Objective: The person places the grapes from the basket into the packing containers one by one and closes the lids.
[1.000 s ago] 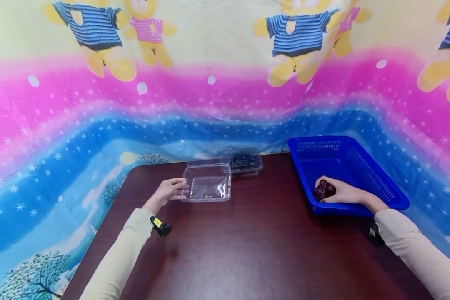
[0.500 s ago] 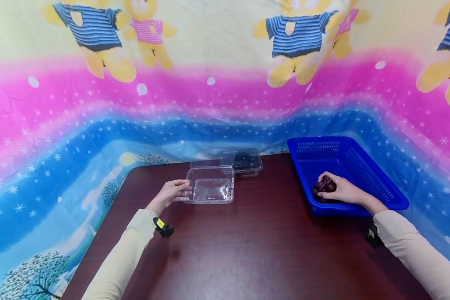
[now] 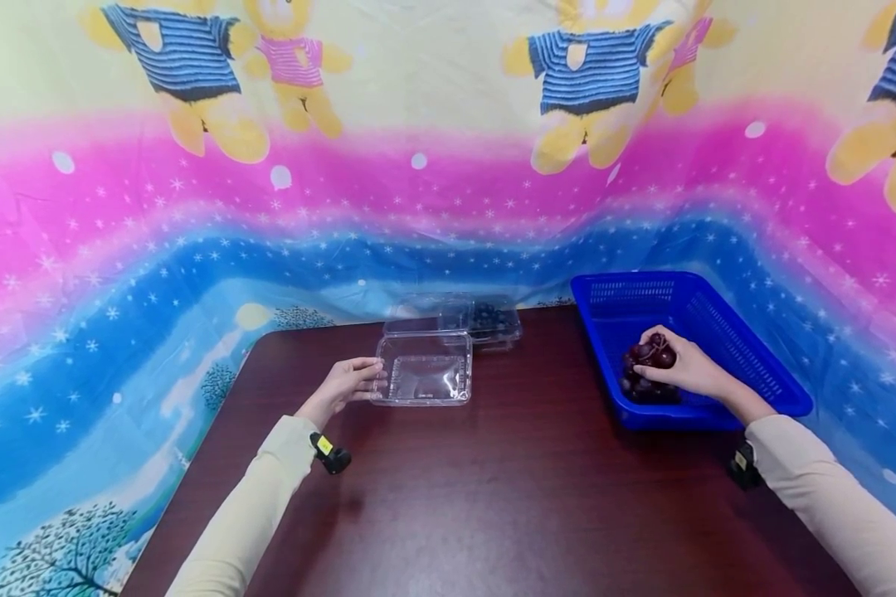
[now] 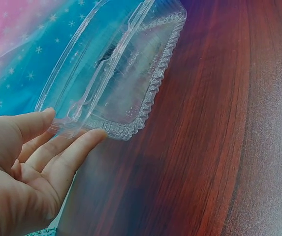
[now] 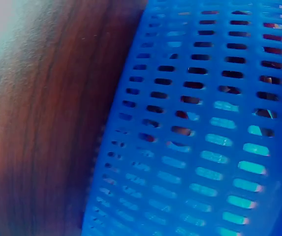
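left hand (image 3: 339,388), ctr-left of head view, is part-closed: thumb & fingers pinch the near-left edge of a clear plastic container (image 3: 429,377), ctr of pic, its two halves hinged apart; can't tell if its base touches the bench (image 3: 433,497). right hand (image 3: 690,371), right of ctr, is curled w/ thumb & fingers round a bunch of dark red grapes (image 3: 651,361), held in the lower-left part of a blue basket (image 3: 635,319), right side of pic. r. wrist cam shows mostly the basket's slotted wall. 2nd clear box (image 3: 504,336) w/ dark round fruit (image 3: 487,317) sits just behind the container, upper ctr, by the printed cloth (image 3: 418,199).
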Demonstrator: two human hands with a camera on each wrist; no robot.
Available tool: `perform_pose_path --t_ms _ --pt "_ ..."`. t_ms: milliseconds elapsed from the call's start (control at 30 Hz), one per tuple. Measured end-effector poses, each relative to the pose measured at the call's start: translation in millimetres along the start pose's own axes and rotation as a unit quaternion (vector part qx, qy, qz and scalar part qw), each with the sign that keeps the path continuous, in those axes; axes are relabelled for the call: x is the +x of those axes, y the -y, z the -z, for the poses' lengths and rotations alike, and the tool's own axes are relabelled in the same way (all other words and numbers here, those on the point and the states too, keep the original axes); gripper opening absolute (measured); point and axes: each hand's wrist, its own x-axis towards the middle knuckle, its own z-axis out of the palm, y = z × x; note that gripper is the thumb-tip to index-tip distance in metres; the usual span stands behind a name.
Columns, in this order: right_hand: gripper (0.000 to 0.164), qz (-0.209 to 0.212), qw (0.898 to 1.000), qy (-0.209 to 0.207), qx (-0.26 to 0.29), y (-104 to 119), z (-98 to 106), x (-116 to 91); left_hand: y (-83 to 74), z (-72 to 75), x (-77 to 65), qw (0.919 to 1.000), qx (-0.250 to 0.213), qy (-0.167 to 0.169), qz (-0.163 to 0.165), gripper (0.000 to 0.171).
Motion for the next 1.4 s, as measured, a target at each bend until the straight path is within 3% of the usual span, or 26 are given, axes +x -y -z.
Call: perform_pose_path --t_ms 267,933,1233,1400 --pt "0.038 -0.039 0.998 -0.038 -0.006 18 10 3 0.1 -3.7 -0.4 1.0000 -0.001 0.005 -0.002 0.043" --pt "0.042 -0.055 0.991 -0.122 -0.024 42 30 20 1.4 -9.2 0.9 1.0000 -0.003 0.008 -0.005 0.047" --pt "0.041 -0.060 0.989 -0.136 -0.010 82 49 24 2.9 -13.3 -0.4 0.9998 -0.010 0.009 -0.011 0.042" --pt "0.043 -0.056 0.988 -0.146 -0.010 86 54 29 4.1 -16.8 -0.3 0.9998 -0.013 0.013 -0.007 0.041"
